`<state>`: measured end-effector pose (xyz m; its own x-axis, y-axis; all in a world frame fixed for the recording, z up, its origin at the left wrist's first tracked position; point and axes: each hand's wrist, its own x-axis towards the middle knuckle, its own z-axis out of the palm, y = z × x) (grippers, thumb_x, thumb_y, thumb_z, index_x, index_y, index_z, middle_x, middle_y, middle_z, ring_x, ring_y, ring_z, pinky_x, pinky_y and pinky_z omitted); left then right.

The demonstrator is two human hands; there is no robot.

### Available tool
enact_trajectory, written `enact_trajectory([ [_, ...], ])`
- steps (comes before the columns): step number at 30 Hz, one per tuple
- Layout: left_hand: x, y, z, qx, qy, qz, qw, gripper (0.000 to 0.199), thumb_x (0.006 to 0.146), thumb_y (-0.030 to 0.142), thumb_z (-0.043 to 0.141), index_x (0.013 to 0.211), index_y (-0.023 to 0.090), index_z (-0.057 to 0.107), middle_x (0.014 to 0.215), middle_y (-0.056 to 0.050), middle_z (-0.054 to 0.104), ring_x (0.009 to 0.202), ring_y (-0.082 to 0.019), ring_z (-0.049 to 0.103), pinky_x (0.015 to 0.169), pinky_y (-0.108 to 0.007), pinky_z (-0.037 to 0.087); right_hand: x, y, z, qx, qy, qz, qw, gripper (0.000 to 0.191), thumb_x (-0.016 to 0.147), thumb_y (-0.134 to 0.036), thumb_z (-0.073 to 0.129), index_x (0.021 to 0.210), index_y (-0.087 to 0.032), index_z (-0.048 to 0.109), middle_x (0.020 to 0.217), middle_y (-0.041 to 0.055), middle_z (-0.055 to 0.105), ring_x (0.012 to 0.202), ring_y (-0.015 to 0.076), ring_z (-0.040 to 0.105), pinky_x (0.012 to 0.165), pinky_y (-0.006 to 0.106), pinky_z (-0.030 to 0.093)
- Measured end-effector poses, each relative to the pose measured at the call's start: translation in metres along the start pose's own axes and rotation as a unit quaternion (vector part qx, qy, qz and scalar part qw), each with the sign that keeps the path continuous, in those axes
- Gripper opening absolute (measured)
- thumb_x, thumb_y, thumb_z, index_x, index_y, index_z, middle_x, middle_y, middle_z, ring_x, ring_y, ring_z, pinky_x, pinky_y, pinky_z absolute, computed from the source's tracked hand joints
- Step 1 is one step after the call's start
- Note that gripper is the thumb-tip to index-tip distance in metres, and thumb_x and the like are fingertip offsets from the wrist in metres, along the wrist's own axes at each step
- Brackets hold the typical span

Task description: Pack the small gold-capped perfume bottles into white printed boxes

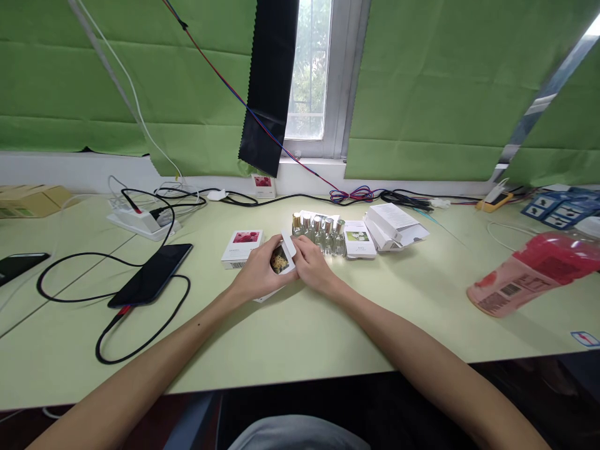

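Between both hands, just above the table, is a small white cardboard box with a yellow flower picture and a raised end flap. My left hand is wrapped round its left side. Closed at its right edge, my right hand has its fingertips partly hidden. Beneath my left hand a white corner of paper or card sticks out. Just beyond my right hand stand several small glass bottles with metallic caps. To the left lies a white box with a red flower picture, to the right one with a white flower picture.
Opened white boxes lie at the right of the bottles. A phone with a looped black cable is at left, near a white power strip. A large pink-labelled plastic jar lies tilted at right. Wires run along the wall.
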<state>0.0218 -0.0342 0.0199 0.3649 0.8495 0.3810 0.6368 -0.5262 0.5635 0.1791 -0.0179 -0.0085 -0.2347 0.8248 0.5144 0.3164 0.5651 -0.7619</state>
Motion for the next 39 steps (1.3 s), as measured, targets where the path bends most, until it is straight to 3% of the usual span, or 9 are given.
enact_trajectory([
  [24,0.0007,-0.0004,-0.0017,0.003,-0.041,0.002,0.999,0.051,0.072,0.038,0.071,0.118,0.021,0.058,0.106,-0.004,0.072,0.09,-0.023,0.066,0.076,-0.031,0.05,-0.0001,0.0095,0.0014,-0.018,-0.025,0.009,0.999,0.035,0.105,-0.027,0.034,0.074,-0.022,0.05,0.08,0.0005,0.05,0.077,0.0167,0.052,0.073,0.03,0.041],
  [39,0.0008,-0.0015,-0.0016,0.017,-0.051,0.004,0.999,0.045,0.072,0.041,0.069,0.111,0.021,0.059,0.097,-0.003,0.071,0.081,-0.021,0.063,0.07,-0.031,0.047,0.0003,0.0092,0.0013,-0.027,-0.033,0.006,0.999,0.035,0.103,-0.026,0.032,0.071,-0.023,0.046,0.074,0.0002,0.049,0.076,0.0177,0.052,0.072,0.031,0.04],
])
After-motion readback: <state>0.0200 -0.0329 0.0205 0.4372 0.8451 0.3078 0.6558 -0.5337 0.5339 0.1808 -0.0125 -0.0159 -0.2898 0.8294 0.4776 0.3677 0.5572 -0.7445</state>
